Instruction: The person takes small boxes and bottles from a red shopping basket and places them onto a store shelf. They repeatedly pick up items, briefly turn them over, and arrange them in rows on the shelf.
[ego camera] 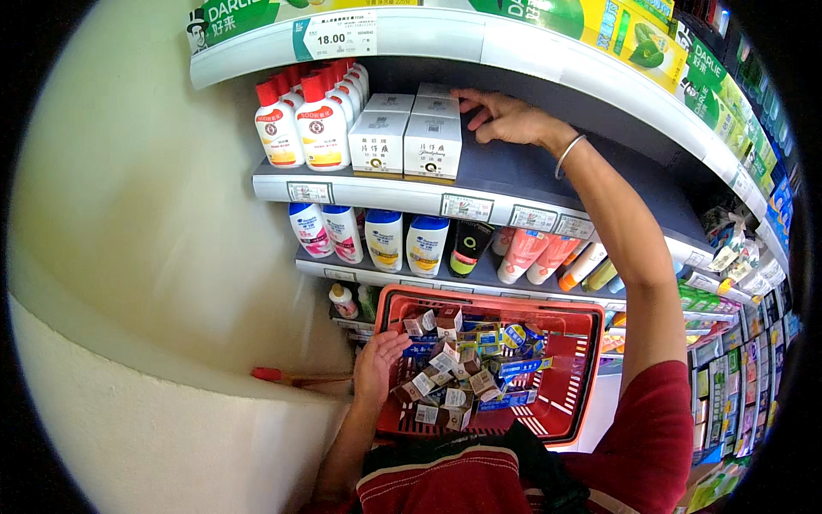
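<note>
My right hand point(507, 119) reaches onto the upper shelf, its fingers at the right side of the back box in a group of white cartons point(433, 142); whether it touches that box is hard to tell. It holds nothing visible. My left hand point(377, 363) is raised, empty and with its fingers extended, at the left rim of a red plastic shopping basket point(491, 297). Inside the basket lie many small brown-and-white boxes point(485, 384) and blue-and-yellow boxes point(525, 366). White lotion bottles with red caps point(321, 135) stand in rows left of the cartons.
Below, a shelf holds shampoo bottles point(384, 241), a black tube point(471, 247) and pink tubes point(523, 254). Overhead, a shelf edge point(437, 35) carries toothpaste boxes point(629, 35). A pale wall point(160, 225) rises at the left. More stocked shelves curve away right.
</note>
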{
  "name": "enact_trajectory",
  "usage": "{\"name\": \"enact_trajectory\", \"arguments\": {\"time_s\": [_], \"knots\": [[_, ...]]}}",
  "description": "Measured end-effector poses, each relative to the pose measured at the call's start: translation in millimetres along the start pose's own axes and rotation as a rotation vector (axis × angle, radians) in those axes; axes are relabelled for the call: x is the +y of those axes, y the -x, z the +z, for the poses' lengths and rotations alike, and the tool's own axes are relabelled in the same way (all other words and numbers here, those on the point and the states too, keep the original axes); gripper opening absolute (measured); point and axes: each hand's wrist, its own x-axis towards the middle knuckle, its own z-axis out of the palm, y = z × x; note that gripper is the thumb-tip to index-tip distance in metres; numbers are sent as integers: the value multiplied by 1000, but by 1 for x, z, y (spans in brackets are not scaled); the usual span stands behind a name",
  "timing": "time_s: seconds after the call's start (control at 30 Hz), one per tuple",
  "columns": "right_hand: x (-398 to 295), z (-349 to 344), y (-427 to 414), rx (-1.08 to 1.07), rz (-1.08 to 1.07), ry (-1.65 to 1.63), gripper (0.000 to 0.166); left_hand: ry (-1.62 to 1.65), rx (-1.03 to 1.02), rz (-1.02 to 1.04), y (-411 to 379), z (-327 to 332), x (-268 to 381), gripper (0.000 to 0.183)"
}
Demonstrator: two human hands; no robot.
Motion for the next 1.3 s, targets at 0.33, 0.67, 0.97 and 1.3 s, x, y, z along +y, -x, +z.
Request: {"name": "enact_trajectory", "arguments": {"time_s": [0.33, 0.67, 0.97, 1.3], "knots": [[-27, 30, 55, 430, -175, 153, 31, 107, 4, -56, -6, -9, 1, 52], [2, 225, 172, -161, -184, -44, 15, 42, 12, -101, -4, 3, 14, 54], [31, 293, 206, -205, -55, -95, 19, 30, -56, -132, -7, -3, 16, 61], [47, 271, 263, -146, 135, -171, 13, -35, -125, -73, -6, -12, 9, 39]]}}
